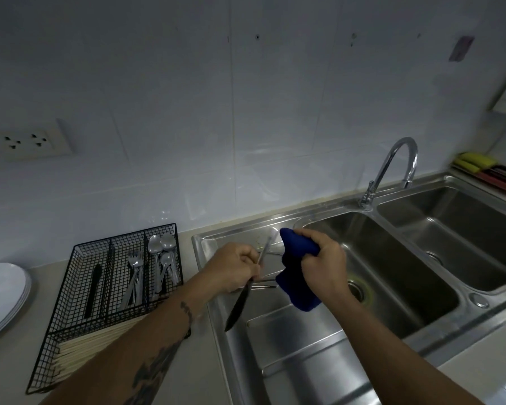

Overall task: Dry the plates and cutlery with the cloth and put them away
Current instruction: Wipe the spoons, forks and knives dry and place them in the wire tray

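My left hand (235,266) is closed around a knife (237,306) with a black handle that points down toward me, its steel blade slanting up past the fist. My right hand (324,263) grips a dark blue cloth (295,276), which hangs just right of the knife over the sink's draining board (298,340). More cutlery (265,283) lies on the board behind my hands, partly hidden. A black wire cutlery tray (79,290) on the counter holds a black-handled knife, forks (133,277) and spoons (162,260) in separate compartments. A stack of white plates (2,296) sits at the far left.
A double steel sink (392,276) with a curved tap (392,171) fills the right side. Pale chopsticks (85,352) lie in the tray's front compartment. Yellow sponges in a red tray (491,173) sit at the back right. A wall socket (27,140) is at the left.
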The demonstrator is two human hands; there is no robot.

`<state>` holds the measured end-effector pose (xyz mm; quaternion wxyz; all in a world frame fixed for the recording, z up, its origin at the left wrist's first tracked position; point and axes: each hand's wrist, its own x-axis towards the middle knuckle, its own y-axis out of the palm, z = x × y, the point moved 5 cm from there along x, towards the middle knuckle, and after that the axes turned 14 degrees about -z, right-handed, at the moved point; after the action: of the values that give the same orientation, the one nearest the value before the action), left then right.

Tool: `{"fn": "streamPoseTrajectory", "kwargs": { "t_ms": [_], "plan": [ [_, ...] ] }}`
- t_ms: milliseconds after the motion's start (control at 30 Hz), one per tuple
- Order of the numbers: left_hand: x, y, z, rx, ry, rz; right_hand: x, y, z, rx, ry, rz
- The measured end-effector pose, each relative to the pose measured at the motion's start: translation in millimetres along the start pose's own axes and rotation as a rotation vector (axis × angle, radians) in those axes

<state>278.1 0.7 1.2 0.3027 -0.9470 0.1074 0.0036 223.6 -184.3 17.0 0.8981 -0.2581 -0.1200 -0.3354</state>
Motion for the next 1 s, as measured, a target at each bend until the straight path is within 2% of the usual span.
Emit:
{"fn": "streamPoseTrajectory", "kwargs": {
  "t_ms": [100, 233, 333, 433, 633, 800, 1000],
  "plan": [
    [7.7, -10.0, 1.0, -0.068, -0.044, -0.144, -3.6, -0.1, -1.1, 0.031, 0.048, 0.072],
    [13.8, -16.5, -5.7, -0.179, -0.112, -0.280, -15.5, 7.9, 4.2, 0.004, 0.020, 0.108],
    [15.7, -13.0, -10.0, -0.286, -0.189, -0.308, -26.2, 21.7, 12.4, -0.091, -0.127, 0.050],
    [18.2, -10.4, -10.5, -0.478, -0.347, -0.328, -40.4, 39.7, 7.2, -0.198, -0.279, 0.046],
    [9.4, -17.9, 1.0, -0.725, -0.460, -0.314, -37.7, 34.0, -30.6, -0.296, -0.277, 0.063],
    [4.9, -12.3, 2.4, -0.862, -0.539, -0.296, -39.6, 32.1, -4.3, -0.332, -0.478, 0.010],
    [-6.3, -3.2, -3.4, -0.874, -0.549, -0.104, -15.3, 17.6, -20.6, -0.344, -0.562, 0.058]
  ]
}}
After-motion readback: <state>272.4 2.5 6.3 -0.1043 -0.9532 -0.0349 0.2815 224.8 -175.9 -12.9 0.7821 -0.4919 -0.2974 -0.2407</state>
